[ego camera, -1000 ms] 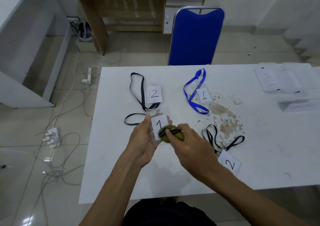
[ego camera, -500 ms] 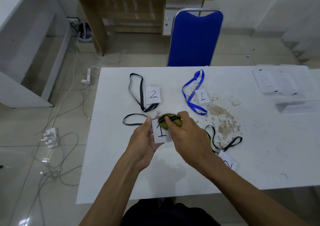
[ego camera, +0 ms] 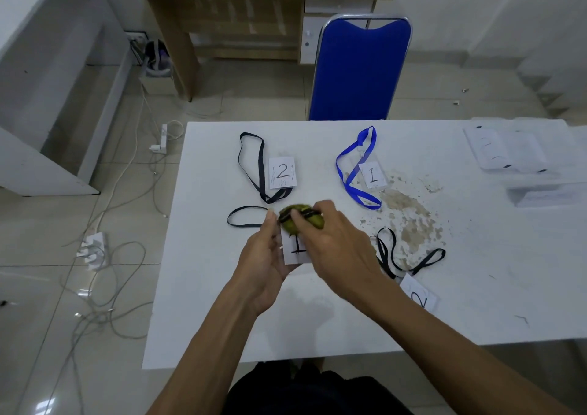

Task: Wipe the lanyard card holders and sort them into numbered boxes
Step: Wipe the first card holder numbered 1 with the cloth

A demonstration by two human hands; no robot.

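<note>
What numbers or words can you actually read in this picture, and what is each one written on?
"2": card holder with a black lanyard, far left on the table.
"1": card holder with the blue lanyard.
"1": card holder held in the left hand, wiped with the green cloth in the right hand.
"2", partly hidden: near-right card holder.
Clear boxes, far right: marks too blurred to read.

Two bare forearms reaching forward from the bottom edge, converging at centre. Left hand (ego camera: 263,255) turned palm inward, thumb extended upward, fingers curled round a card holder (ego camera: 293,249) and supporting it from beneath. Right hand (ego camera: 336,243) above and just beside it, back facing the camera, fingers bent downward and clamped over a green cloth (ego camera: 301,219), pressing it against the holder's upper edge. Both wrists roughly level, hands touching through what is held between them.
</note>
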